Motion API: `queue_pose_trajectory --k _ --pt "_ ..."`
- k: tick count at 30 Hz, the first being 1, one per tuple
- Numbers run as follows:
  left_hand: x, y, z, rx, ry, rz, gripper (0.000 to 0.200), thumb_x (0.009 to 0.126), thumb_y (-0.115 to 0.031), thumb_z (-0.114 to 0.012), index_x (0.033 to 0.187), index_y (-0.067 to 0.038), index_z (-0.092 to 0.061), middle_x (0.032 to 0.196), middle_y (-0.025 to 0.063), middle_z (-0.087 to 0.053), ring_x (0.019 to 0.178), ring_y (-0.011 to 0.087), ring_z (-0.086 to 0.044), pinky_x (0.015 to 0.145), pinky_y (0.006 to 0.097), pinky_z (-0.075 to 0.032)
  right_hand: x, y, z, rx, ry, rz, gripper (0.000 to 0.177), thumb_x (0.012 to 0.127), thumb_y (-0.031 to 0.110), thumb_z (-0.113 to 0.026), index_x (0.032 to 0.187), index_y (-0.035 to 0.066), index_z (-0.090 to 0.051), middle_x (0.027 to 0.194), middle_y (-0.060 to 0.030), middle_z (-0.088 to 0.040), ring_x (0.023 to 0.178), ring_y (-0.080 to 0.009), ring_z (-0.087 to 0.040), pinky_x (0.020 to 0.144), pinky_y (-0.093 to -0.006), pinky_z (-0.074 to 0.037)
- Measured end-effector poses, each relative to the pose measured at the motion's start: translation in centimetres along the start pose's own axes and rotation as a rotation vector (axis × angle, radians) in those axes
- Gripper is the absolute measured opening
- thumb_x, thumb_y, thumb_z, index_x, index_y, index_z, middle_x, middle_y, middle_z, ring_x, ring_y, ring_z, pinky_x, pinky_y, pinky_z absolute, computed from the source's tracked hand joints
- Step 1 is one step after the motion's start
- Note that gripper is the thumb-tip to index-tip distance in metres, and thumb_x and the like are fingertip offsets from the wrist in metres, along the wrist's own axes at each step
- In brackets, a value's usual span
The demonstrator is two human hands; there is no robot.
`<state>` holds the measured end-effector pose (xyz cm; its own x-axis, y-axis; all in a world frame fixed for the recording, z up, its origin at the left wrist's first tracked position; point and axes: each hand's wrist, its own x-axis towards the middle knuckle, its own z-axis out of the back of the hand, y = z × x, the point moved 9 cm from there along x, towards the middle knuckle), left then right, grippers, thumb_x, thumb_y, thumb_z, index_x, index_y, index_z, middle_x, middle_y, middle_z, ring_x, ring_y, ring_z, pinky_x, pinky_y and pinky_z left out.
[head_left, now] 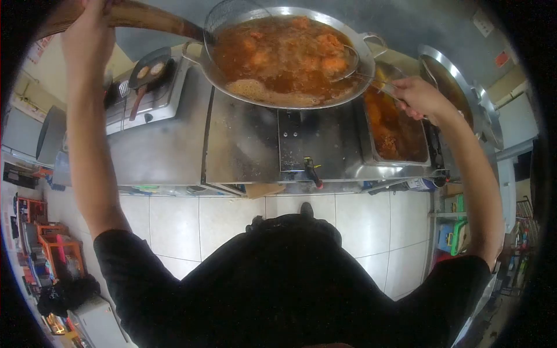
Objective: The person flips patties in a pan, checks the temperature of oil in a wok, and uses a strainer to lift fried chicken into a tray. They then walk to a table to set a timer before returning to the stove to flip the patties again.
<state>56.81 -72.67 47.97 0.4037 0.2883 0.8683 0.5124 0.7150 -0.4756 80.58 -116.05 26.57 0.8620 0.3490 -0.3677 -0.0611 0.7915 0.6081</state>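
Note:
A large steel wok [360, 75] full of bubbling brown oil holds several orange fried pieces [325, 49]. My left hand [87, 32] grips the long wooden handle [145, 17] of a big wire strainer [232, 14] that rests at the wok's far left rim. My right hand [420, 95] holds the thin handle of a smaller wire skimmer [348, 61], whose basket dips into the oil at the wok's right side.
A steel tray [400, 165] of fried food sits right of the wok, beside another wok [464, 87]. A small pan [151, 66] sits on a burner at the left. The steel counter front [243, 145] faces white floor tiles; orange crates [52, 243] stand at the lower left.

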Motion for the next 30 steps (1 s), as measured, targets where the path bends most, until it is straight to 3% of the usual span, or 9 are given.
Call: queue_pose_trajectory --k 2,4,7,10,16,19,21,24,30 --pt "-0.3 2.8 1.4 0.304 0.041 -0.204 0.051 0.097 -0.035 -0.056 0.133 -0.004 -0.038 0.117 0.0261 -0.052 0.089 0.0263 -0.059 0.078 0.0357 -0.051 -0.2 0.4 0.1 -0.003 0.006 0.007 0.038 0.096 0.017 -0.05 0.132 0.003 -0.053 0.06 0.0033 -0.045 0.042 -0.0041 -0.036 0.037 -0.0213 -0.027" --pt "-0.3 5.3 2.4 0.377 0.001 -0.105 0.02 0.094 -0.01 -0.06 0.108 0.004 -0.054 0.097 0.0125 -0.058 0.094 0.0232 -0.061 0.095 0.0376 -0.048 -0.4 0.7 0.4 -0.002 0.007 0.007 0.041 0.097 0.017 -0.05 0.135 0.004 -0.051 0.06 0.0032 -0.046 0.042 -0.0042 -0.036 0.037 -0.0212 -0.027" --pt "-2.6 7.9 2.8 -0.371 -0.484 0.382 0.02 0.094 -0.011 -0.061 0.108 0.003 -0.053 0.096 0.0092 -0.052 0.09 0.0221 -0.057 0.091 0.041 -0.05 0.0 2.0 -0.3 0.007 0.061 0.033 0.04 0.097 0.018 -0.05 0.134 0.003 -0.052 0.061 0.0028 -0.047 0.043 -0.0042 -0.037 0.037 -0.0211 -0.027" --pt "-3.1 9.4 3.4 -0.345 -0.429 0.367 0.03 0.096 -0.035 -0.058 0.101 -0.007 -0.05 0.087 0.0052 -0.049 0.077 0.0159 -0.049 0.07 0.0389 -0.044 0.4 3.4 -0.6 -0.064 0.013 0.059 0.039 0.097 0.018 -0.05 0.133 0.004 -0.054 0.061 0.0027 -0.046 0.042 -0.0042 -0.037 0.037 -0.0211 -0.027" --pt "-7.0 9.6 3.8 -0.449 -0.66 0.512 0.027 0.094 -0.018 -0.061 0.112 -0.004 -0.048 0.102 0.0077 -0.05 0.086 0.0188 -0.05 0.079 0.0397 -0.045 2.6 6.0 -1.8 -0.222 -0.044 0.164 0.039 0.096 0.017 -0.052 0.132 0.001 -0.054 0.062 -0.0013 -0.05 0.042 -0.0073 -0.041 0.035 -0.0239 -0.031" --pt "-7.6 11.3 6.9 -0.448 -0.668 0.525 0.027 0.096 -0.023 -0.057 0.113 -0.003 -0.047 0.105 0.0089 -0.049 0.091 0.0215 -0.051 0.079 0.0415 -0.046 2.6 7.8 -0.8 -0.512 -0.068 0.238 0.039 0.096 0.018 -0.055 0.128 -0.002 -0.056 0.068 -0.01 -0.058 0.05 -0.0171 -0.056 0.044 -0.0325 -0.045" --pt "-9.0 9.8 5.9 -0.418 -0.706 0.566 0.031 0.096 -0.027 -0.056 0.114 -0.003 -0.047 0.108 0.0093 -0.049 0.094 0.0227 -0.051 0.08 0.0417 -0.046 2.0 10.5 -0.7 -0.81 -0.323 0.662 0.034 0.094 0.017 -0.057 0.121 -0.004 -0.06 0.083 -0.0196 -0.064 0.073 -0.0282 -0.067 0.067 -0.0413 -0.054" --pt "-10.6 9.6 6.0 -0.399 -0.753 0.604 0.038 0.096 -0.033 -0.055 0.115 -0.001 -0.047 0.112 0.01 -0.049 0.096 0.0243 -0.05 0.078 0.0424 -0.047 1.1 11.7 -3.2 -1.054 -0.256 0.42 0.032 0.091 0.014 -0.058 0.118 -0.004 -0.061 0.099 -0.0244 -0.064 0.097 -0.0347 -0.064 0.086 -0.0453 -0.05" --pt "-11.7 7.3 4.9 -0.313 -0.717 0.568 0.053 0.096 -0.044 -0.051 0.123 0.001 -0.046 0.116 0.0149 -0.046 0.096 0.0284 -0.05 0.065 0.0515 -0.048 -1.6 14.0 -5.7 -1.158 -0.372 0.541 0.03 0.088 0.004 -0.056 0.117 -0.001 -0.06 0.105 -0.0246 -0.063 0.102 -0.0367 -0.063 0.087 -0.0456 -0.051"
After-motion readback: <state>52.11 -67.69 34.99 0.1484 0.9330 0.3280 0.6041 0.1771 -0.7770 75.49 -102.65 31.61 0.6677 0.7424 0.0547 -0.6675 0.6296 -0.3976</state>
